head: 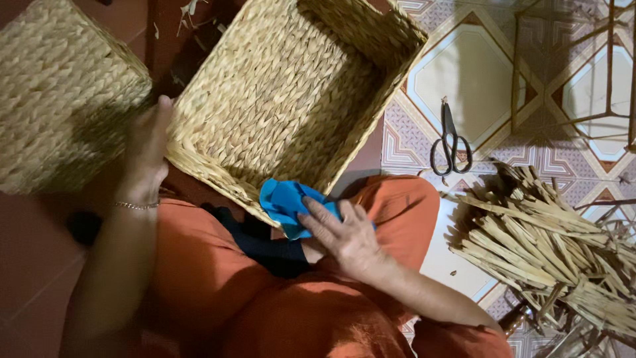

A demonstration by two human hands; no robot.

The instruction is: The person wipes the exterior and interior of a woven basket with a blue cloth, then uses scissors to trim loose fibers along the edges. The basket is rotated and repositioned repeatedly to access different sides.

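Head view: seated person's left hand (147, 149) grips the woven basket (285, 93) rim at nine o'clock, right hand (344, 235) presses a blue cloth (285, 202) on its six o'clock edge, apparently wiping; next comes steady rubbing along the rim.

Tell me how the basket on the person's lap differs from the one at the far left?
The lap basket is tipped so its open inside faces the camera; the left basket shows only outer woven walls. The left hand grips the lap basket's corner, and the right hand presses a blue cloth on its rim. Both are straw-coloured weave.
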